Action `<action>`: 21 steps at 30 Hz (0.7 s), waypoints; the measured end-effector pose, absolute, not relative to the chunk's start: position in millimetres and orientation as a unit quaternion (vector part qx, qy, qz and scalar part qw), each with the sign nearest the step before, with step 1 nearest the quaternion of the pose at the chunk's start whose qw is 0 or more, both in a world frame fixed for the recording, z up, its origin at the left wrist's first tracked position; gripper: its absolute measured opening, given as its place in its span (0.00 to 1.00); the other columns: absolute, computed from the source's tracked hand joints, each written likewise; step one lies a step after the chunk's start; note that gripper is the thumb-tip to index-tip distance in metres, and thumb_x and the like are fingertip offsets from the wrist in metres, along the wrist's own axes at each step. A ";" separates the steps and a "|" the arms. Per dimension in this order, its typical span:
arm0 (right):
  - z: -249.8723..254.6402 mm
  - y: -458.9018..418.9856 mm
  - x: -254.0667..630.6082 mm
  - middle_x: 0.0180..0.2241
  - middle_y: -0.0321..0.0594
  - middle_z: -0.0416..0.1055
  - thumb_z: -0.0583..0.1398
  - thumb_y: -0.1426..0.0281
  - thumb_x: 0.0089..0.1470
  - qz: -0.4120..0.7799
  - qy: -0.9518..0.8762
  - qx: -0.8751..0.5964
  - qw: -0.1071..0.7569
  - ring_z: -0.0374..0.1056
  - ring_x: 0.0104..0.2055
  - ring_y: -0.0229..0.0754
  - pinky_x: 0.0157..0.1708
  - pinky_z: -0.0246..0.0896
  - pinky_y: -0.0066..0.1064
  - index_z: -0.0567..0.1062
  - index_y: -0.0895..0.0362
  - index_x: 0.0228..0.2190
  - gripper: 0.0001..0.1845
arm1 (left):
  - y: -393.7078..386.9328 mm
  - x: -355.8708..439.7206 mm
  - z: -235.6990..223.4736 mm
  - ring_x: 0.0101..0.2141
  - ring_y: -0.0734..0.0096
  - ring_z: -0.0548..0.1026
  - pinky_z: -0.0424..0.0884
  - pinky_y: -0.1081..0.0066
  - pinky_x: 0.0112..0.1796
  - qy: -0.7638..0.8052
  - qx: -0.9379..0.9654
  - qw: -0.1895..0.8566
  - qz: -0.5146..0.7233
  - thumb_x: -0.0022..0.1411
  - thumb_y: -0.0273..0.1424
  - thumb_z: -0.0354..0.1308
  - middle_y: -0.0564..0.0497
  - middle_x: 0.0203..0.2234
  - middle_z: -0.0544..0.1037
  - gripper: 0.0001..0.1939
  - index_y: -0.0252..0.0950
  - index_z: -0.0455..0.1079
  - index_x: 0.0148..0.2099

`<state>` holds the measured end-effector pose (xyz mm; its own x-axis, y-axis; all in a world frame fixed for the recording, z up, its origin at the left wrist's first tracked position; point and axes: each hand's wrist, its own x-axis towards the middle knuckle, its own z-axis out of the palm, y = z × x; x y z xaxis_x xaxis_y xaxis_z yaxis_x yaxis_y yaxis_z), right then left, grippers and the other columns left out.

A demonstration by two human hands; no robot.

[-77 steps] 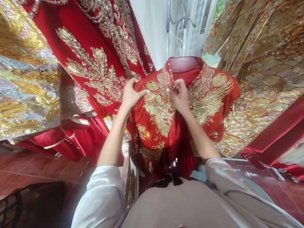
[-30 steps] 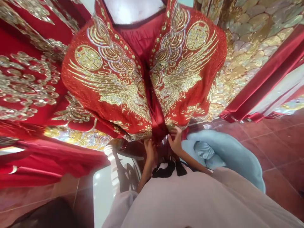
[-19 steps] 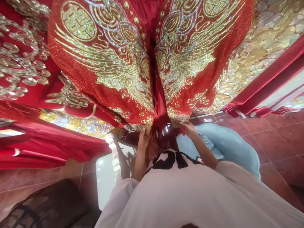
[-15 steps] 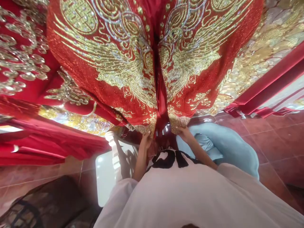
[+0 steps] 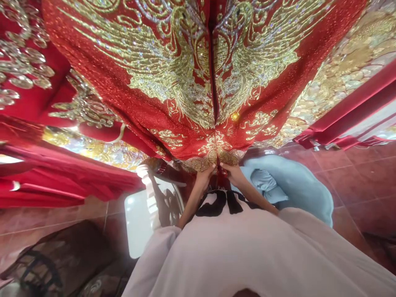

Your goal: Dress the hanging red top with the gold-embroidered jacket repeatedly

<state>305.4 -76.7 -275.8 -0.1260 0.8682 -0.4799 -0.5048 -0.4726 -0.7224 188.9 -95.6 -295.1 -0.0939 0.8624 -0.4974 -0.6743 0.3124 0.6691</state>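
Observation:
A red sparkling garment (image 5: 145, 111) with gold and silver bird embroidery hangs in front of me, split down its middle. My left hand (image 5: 205, 174) pinches the lower corner of its left panel. The lower corner of the right panel is gripped by my right hand (image 5: 232, 172). Both hands are close together, thumbs on top of the patterned gold hem (image 5: 198, 163); the fingers beneath are hidden by the cloth. At the hem the two panel edges meet, while a narrow dark gap shows higher up.
On the left are red cloth with crystal beadwork (image 5: 34, 70), red drapes (image 5: 62, 177) and a white chair (image 5: 136, 222). A light blue padded seat (image 5: 309, 185) stands at the right. Gold scaly fabric (image 5: 337, 82) hangs behind it. A dark bag-like item (image 5: 77, 255) lies lower left.
My hands have come together, drawing the two front panels inward. The gap between them has narrowed, and the edges now meet at the hem.

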 end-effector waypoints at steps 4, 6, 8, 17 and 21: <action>-278.1 -75.7 303.1 0.16 0.27 0.61 0.70 0.70 0.28 0.722 -0.199 -0.461 0.475 0.52 0.17 0.27 0.15 0.46 0.23 0.66 0.58 0.21 0.19 | -93.8 196.2 -291.0 0.40 0.64 0.76 0.69 0.61 0.49 0.448 0.089 0.632 0.626 0.43 0.30 0.70 0.50 0.31 0.78 0.20 0.32 0.71 0.40; -278.8 -75.2 302.3 0.16 0.26 0.61 0.70 0.71 0.28 0.721 -0.198 -0.461 0.478 0.51 0.17 0.27 0.16 0.45 0.23 0.66 0.58 0.21 0.18 | -92.2 198.3 -289.4 0.40 0.64 0.76 0.69 0.61 0.49 0.445 0.089 0.629 0.632 0.43 0.30 0.70 0.50 0.31 0.78 0.21 0.32 0.71 0.41; -278.8 -74.8 301.0 0.16 0.26 0.61 0.69 0.71 0.28 0.718 -0.195 -0.463 0.482 0.51 0.17 0.27 0.16 0.45 0.23 0.66 0.58 0.22 0.18 | -91.1 199.6 -288.0 0.41 0.64 0.76 0.69 0.61 0.50 0.447 0.089 0.625 0.633 0.43 0.30 0.69 0.50 0.33 0.78 0.22 0.33 0.71 0.42; -282.9 -73.0 295.5 0.16 0.26 0.62 0.70 0.71 0.26 0.708 -0.180 -0.469 0.497 0.53 0.17 0.28 0.17 0.48 0.23 0.67 0.58 0.20 0.19 | -88.0 201.4 -290.3 0.42 0.64 0.76 0.69 0.61 0.50 0.456 0.108 0.600 0.648 0.44 0.31 0.70 0.46 0.43 0.77 0.27 0.33 0.69 0.48; -285.8 -73.0 293.8 0.18 0.27 0.65 0.70 0.73 0.26 0.697 -0.168 -0.473 0.512 0.56 0.18 0.29 0.19 0.52 0.24 0.69 0.58 0.24 0.19 | -87.6 200.5 -304.3 0.45 0.64 0.75 0.68 0.62 0.50 0.488 0.113 0.577 0.645 0.44 0.31 0.70 0.46 0.43 0.77 0.30 0.34 0.67 0.51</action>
<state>293.8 -73.0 -285.8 -0.0288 0.8727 -0.4874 -0.5542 -0.4197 -0.7188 200.5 -87.6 -304.3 -0.3080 0.8548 -0.4176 -0.6343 0.1426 0.7598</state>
